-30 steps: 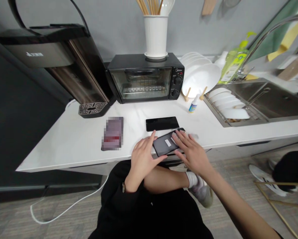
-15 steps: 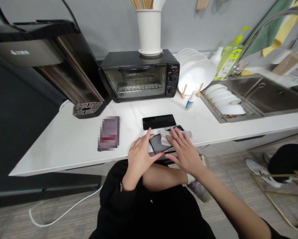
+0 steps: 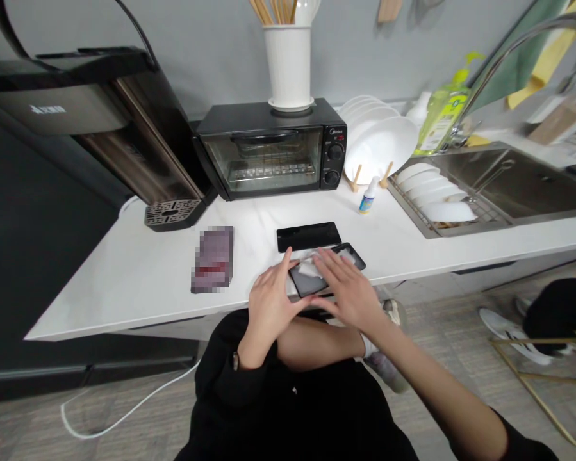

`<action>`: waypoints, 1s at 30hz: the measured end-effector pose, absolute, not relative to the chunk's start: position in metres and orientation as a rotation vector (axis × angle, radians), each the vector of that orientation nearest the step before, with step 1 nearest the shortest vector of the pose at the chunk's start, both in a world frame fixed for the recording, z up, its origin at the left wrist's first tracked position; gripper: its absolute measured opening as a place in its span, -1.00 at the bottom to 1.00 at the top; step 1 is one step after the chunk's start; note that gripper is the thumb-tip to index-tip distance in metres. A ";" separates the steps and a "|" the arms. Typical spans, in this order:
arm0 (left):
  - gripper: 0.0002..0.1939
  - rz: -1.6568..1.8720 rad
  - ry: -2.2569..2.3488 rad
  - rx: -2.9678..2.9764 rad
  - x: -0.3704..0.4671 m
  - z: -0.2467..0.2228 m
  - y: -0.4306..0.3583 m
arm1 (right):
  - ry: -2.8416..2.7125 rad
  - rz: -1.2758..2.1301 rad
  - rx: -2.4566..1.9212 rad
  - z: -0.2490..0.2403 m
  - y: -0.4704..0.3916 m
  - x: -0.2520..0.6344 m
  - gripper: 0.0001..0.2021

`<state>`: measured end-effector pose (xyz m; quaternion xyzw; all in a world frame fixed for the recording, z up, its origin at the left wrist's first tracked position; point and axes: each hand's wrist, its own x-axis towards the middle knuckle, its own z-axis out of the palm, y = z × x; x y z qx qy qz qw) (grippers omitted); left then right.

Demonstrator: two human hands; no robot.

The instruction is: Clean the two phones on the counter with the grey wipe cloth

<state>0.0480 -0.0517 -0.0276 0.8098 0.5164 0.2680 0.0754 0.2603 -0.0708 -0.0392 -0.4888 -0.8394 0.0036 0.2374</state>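
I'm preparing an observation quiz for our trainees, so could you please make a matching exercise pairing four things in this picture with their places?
Things:
1. white wipe
2. spray bottle
3. utensil holder
4. left hand

Places:
A. on top of the toaster oven
B. at the left end of the nearer phone
C. partly covered by the right hand
D. on the counter, in front of the white plates

Right pairs: 1-C, 2-D, 3-A, 4-B.
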 end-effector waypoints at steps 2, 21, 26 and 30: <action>0.14 0.827 1.547 2.434 0.049 -0.028 -0.052 | -2.210 -0.068 -1.479 -0.044 -0.064 0.279 -0.12; 0.08 0.819 1.538 2.425 0.050 -0.028 -0.052 | -2.112 -0.052 -1.564 -0.045 -0.075 0.265 -0.11; -0.02 0.723 1.596 2.444 0.046 -0.029 -0.051 | -2.329 0.071 -1.264 -0.041 -0.087 0.209 -0.03; 0.06 0.770 1.575 2.424 0.048 -0.026 -0.052 | -2.323 0.002 -1.308 -0.042 -0.078 0.244 -0.10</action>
